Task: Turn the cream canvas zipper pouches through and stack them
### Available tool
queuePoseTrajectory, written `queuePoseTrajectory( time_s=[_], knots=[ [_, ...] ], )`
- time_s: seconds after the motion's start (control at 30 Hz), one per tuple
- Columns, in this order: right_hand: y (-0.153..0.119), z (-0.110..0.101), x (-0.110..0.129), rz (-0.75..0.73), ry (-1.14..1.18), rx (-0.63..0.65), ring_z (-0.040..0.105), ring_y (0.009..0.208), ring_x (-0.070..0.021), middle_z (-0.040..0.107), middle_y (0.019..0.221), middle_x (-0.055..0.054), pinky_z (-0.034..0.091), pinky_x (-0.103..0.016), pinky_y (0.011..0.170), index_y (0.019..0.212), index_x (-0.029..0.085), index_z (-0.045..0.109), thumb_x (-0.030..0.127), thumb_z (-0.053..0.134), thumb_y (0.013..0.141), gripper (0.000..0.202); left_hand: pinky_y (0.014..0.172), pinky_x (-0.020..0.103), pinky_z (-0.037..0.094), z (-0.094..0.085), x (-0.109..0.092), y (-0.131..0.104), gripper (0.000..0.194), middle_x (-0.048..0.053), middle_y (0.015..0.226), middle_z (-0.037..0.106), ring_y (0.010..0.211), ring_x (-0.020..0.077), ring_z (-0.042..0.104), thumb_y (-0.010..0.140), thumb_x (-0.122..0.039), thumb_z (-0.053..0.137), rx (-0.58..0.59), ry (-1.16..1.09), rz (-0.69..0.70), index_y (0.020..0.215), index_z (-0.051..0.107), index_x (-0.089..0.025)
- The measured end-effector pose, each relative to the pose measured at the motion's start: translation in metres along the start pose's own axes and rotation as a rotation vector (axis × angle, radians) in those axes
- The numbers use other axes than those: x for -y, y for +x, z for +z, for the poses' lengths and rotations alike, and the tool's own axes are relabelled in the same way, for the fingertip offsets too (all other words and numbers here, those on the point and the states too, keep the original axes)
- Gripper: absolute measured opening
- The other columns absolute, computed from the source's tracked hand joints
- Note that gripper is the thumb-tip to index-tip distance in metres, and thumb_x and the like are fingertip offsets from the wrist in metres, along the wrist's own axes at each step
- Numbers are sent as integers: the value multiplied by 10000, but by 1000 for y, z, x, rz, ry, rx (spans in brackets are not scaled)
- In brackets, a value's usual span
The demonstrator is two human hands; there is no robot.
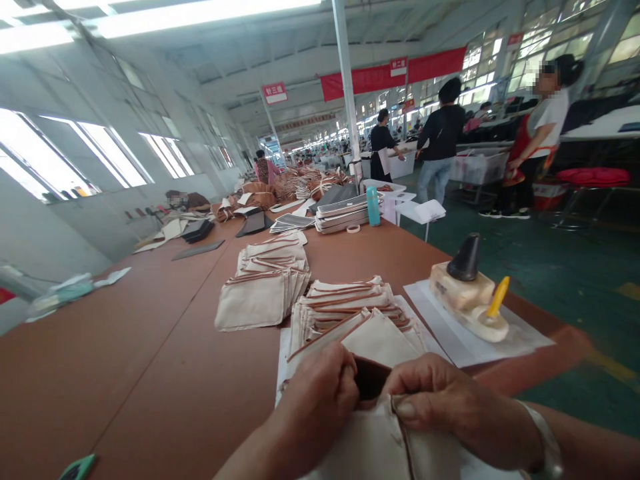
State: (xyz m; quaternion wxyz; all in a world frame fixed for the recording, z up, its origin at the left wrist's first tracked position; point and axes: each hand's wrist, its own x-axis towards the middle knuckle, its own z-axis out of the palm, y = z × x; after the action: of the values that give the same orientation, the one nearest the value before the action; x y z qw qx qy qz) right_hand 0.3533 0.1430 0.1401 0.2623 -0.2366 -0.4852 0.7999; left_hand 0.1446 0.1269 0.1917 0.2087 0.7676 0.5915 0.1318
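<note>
Grip: my left hand point(325, 390) and right hand point(445, 403) pinch cream pouch point(370, 445) at mouth
Pouch: nearer me than pouch pile point(345, 300)
Room: tabletop point(150, 373) spreads left of pile
Edge: right of pile
Red sign point(275, 93): "针三组", beyond pile

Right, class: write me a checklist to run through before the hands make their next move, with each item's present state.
1. Left hand on the beige pouch: ok, closed at its opening.
2. Right hand on the pouch: ok, pinching near the dark seam.
3. Opening spread: ok, a dark interior shows.
4. Nearer pouch stack squared up: not ok, edges uneven.
5. Yellow handle clear of the hands: ok.
6. Stitching inside: cannot tell, too dark.
</note>
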Motion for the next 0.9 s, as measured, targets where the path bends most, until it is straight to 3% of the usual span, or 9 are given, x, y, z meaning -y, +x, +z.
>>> queuePoseTrajectory(
  time_s=[0.1, 0.2, 0.27, 0.5, 0.6, 0.67, 0.77, 0.9],
  knots=[
    [0, -1, 0, 47, 56, -34, 399, 592, -46, 547, 708, -13, 265, -159, 538, 876, 74, 701, 397, 743, 763, 345, 615, 221, 391, -9, 7, 0, 162, -6, 727, 576, 665, 124, 500, 913, -243, 450, 63, -306, -6, 805, 552, -180],
    [2, 0, 2, 55, 36, -40, 387, 594, -47, 522, 697, -5, 260, -158, 536, 855, 71, 691, 408, 740, 762, 352, 572, 207, 351, -8, 11, -3, 219, -14, 750, 570, 664, 114, 468, 827, -372, 667, 88, -389, 83, 812, 578, -172],
    [3, 1, 4, 44, -2, -39, 386, 618, -51, 518, 709, -7, 268, -157, 555, 855, 67, 686, 422, 728, 774, 367, 570, 203, 344, -4, 10, -4, 220, -13, 751, 589, 667, 111, 479, 782, -338, 726, 116, -400, 114, 778, 590, -165],
    [3, 1, 0, 76, 7, -42, 382, 613, -58, 508, 706, -10, 262, -169, 548, 858, 59, 653, 438, 723, 771, 395, 574, 230, 329, -4, -3, 0, 205, -2, 745, 606, 655, 126, 510, 919, -282, 482, 204, -62, 103, 749, 546, -186],
    [3, -1, -5, 81, 35, -54, 355, 596, -55, 472, 686, 7, 241, -172, 532, 835, 76, 611, 453, 716, 777, 395, 586, 281, 325, 3, 1, -1, 201, 39, 809, 585, 658, 163, 503, 937, -267, 374, 187, 147, 172, 791, 489, -191],
    [2, -3, -6, 69, 6, -49, 322, 593, -55, 439, 681, 20, 229, -176, 530, 818, 93, 577, 485, 686, 804, 407, 600, 296, 328, 8, 6, -2, 222, 44, 827, 566, 664, 168, 493, 958, -256, 313, 152, 158, 162, 814, 469, -193],
    [1, -6, -3, 9, -115, -32, 316, 617, -66, 429, 698, 21, 248, -183, 552, 818, 107, 555, 536, 620, 853, 435, 645, 283, 363, 10, 9, -4, 262, 20, 803, 553, 715, 159, 498, 987, -348, 329, 133, -84, 83, 829, 470, -194],
    [2, -8, 1, -68, -219, -13, 345, 654, -75, 455, 721, 27, 276, -185, 582, 845, 115, 551, 493, 676, 829, 398, 695, 243, 388, 1, 6, -1, 337, -2, 826, 540, 768, 134, 484, 979, -463, 406, 243, -437, 10, 814, 496, -183]
  ],
)
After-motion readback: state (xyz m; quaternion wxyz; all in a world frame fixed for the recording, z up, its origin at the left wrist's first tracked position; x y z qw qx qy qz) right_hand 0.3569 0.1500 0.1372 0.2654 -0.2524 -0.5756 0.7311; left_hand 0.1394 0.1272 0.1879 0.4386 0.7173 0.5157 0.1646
